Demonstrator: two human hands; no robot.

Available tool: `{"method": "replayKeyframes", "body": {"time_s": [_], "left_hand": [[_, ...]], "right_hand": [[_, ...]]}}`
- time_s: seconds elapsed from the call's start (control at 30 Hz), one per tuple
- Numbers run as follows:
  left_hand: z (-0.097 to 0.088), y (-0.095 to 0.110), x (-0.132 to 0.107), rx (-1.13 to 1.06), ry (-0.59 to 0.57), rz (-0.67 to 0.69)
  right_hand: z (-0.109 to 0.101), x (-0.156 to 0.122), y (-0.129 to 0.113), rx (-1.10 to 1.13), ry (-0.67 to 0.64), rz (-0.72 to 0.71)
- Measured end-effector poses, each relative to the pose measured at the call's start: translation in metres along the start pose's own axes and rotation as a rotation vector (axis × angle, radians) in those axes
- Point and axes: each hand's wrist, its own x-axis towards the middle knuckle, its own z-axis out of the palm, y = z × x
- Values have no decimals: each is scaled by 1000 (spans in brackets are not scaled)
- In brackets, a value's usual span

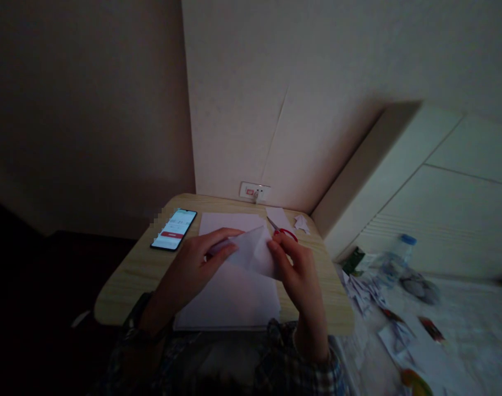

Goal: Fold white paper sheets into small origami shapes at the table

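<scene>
**Ask:** What looms largest?

**Tell:** The wall point(242, 110) at your 12, then the panel point(461, 192) at 2, running out of view. At 3 to 4 spreads a pale surface point(473, 319), cut off; its papers point(362, 291) blur together, so you can't count them. Your table point(316, 308) comes next, its near edge partly hidden by your sleeves.

**Ask:** And on the table?

**Tell:** A stack point(242, 308) of white paper at its centre, partly covered by your hands. Above it, between them, you hold the folded sheet point(254, 253).

**Ask:** The fingers?

**Tell:** Your left hand point(203, 256) grips the sheet's 9 o'clock end between thumb and fingers, some hidden. Your right hand point(294, 264) pinches its 3 o'clock side.

**Ask:** Any containers?

**Tell:** One clear bottle point(399, 257), blue-capped, off the table at 3; you can't tell what's inside.

**Ask:** Smaller things?

**Tell:** A lit phone point(174, 230) at 10, its text unreadable; red-handled scissors point(281, 231) between 1 and 2, partly behind your right hand; and a small folded piece point(302, 224) at 2.
</scene>
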Motion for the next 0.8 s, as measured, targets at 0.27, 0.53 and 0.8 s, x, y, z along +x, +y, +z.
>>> {"method": "replayKeyframes", "body": {"time_s": [0.27, 0.53, 0.8], "left_hand": [[3, -5, -1, 55, -59, 7], [10, -5, -2, 227, -109, 4], [16, 1, -3, 210, -124, 50]], "right_hand": [[5, 0, 8, -91, 1, -3], [8, 1, 4, -106, -83, -54], [5, 0, -2, -52, -82, -27]]}}
